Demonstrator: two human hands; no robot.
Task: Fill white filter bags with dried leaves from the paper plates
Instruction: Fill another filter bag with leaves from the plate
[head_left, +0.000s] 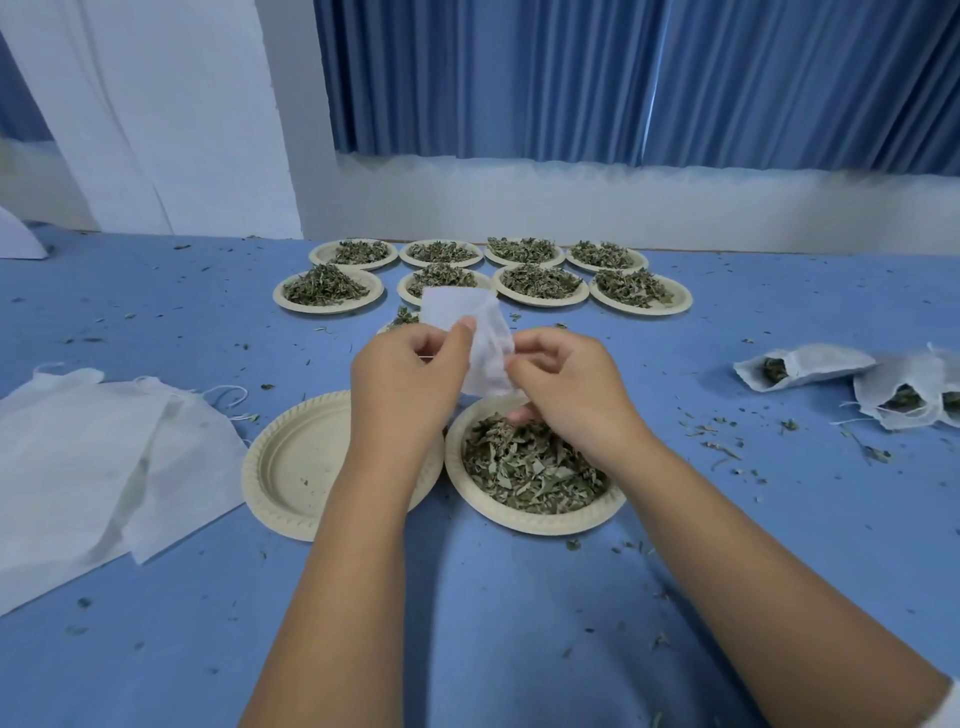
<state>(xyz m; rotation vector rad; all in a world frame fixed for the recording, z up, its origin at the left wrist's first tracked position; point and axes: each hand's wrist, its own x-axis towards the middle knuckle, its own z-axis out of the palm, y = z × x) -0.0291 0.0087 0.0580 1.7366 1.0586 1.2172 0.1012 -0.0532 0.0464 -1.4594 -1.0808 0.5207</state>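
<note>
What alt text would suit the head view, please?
Left hand and right hand pinch a white filter bag over a plate of dried leaves, beside an empty plate. Filled plates sit behind; empty bags left, filled bags right.

Empty plate (291, 467) sits left of the leaf plate (535, 467), flat bags (93, 457) far left, filled bags (810, 366) right, more plates (483, 275) behind.

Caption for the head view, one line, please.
Left hand and right hand pinch a white filter bag over a paper plate of dried leaves, beside an empty plate.
</note>
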